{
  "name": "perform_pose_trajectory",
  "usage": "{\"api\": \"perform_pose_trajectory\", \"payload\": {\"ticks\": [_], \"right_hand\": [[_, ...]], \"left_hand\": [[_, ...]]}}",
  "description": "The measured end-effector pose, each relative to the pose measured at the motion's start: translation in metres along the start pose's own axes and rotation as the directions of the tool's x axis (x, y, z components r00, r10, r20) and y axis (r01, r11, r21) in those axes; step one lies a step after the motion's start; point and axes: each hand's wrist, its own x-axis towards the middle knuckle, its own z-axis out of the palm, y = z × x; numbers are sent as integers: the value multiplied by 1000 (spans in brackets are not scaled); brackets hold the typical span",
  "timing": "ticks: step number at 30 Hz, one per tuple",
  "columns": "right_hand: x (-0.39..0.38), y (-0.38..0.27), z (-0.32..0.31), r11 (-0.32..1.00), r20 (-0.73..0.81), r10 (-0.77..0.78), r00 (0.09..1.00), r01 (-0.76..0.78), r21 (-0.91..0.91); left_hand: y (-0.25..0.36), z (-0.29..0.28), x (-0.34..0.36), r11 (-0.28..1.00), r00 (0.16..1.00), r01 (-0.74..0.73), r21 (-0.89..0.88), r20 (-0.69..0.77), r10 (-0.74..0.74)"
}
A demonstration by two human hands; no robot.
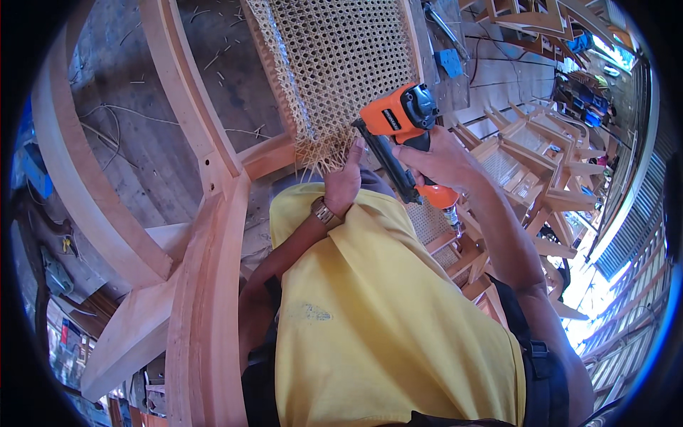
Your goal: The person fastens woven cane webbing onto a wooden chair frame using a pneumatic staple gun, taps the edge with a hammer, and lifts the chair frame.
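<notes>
My right hand [442, 160] is wrapped round the grip of an orange and black pneumatic stapler [395, 117]. The stapler's nose points left, over the near end of a woven cane panel [334, 67] set in a wooden frame. Close beside that nose, my left hand [343, 186] is closed at the panel's near edge, one digit stretched up along the cane; its other fingers are mostly hidden. Loose cane strands [313, 165] fray out at this edge. A brown-strapped watch sits on my left wrist.
Curved wooden chair parts [206, 285] rise on my left. A blue block [449, 62] and a metal tool [445, 28] lie beyond the panel. On the right, several wooden chair frames [530, 153] are stacked. Thin cord [142, 114] and cane scraps lie on the boards at far left.
</notes>
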Motion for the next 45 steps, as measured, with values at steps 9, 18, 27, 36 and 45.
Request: {"api": "perform_pose_trajectory", "payload": {"ticks": [9,18,27,36,45], "right_hand": [[1,-2,1,1000,-16,-8,1000,8,8],[6,-3,5,999,3,-7,1000,7,50],[3,-8,9,998,-72,15,997,-20,-67],[-4,0,2,962,-93,-233,968,216,-168],[-4,-12,8,998,-3,-35,999,35,-43]], "left_hand": [[18,3,-3,988,989,-145,50,11,144],[9,3,2,993,996,-92,78,-12,93],[12,2,0,973,982,-188,136,-2,190],[11,-39,-16,993,966,76,-87,253,-52],[20,-17,-13,989,989,144,-26,-22,-145]]}}
